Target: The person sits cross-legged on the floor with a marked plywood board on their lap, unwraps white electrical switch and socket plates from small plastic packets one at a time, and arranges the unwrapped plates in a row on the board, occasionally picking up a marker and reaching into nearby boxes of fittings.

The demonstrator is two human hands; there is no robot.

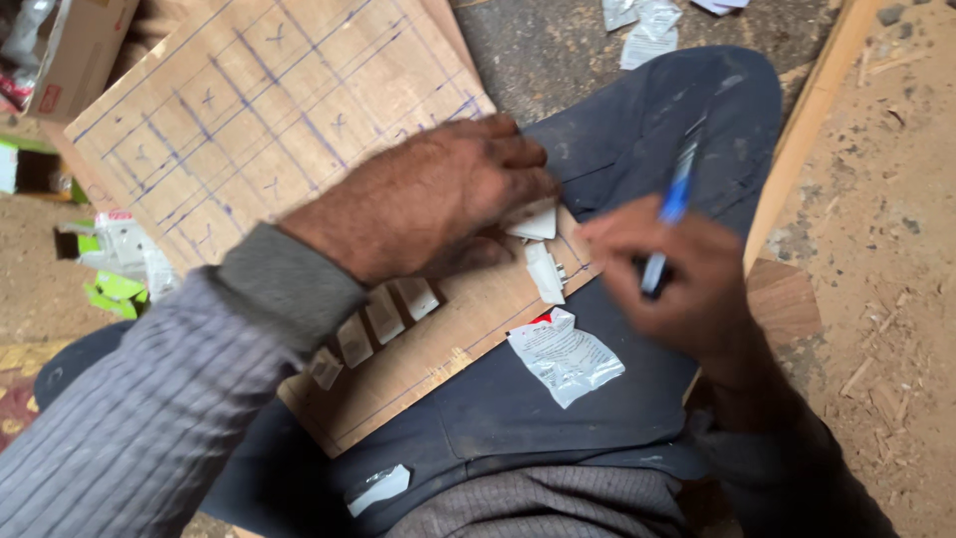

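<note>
Your left hand (438, 194) presses flat on the board (269, 110), fingertips touching a white switch (535, 221) at the board's near edge. Your right hand (677, 284), just right of the board, grips a blue pen (669, 214). More switches (383, 314) line that edge; a wrapper (565, 354) lies just below the board.

White switches (383, 314) crowd board's (249, 110) near edge

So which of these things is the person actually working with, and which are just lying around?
In use: plywood board with pen-drawn grid, white switch pieces lined on it, one under the left hand, blue pen in the right hand.
Lying about: empty wrapper, cardboard box, torn packets.
</note>
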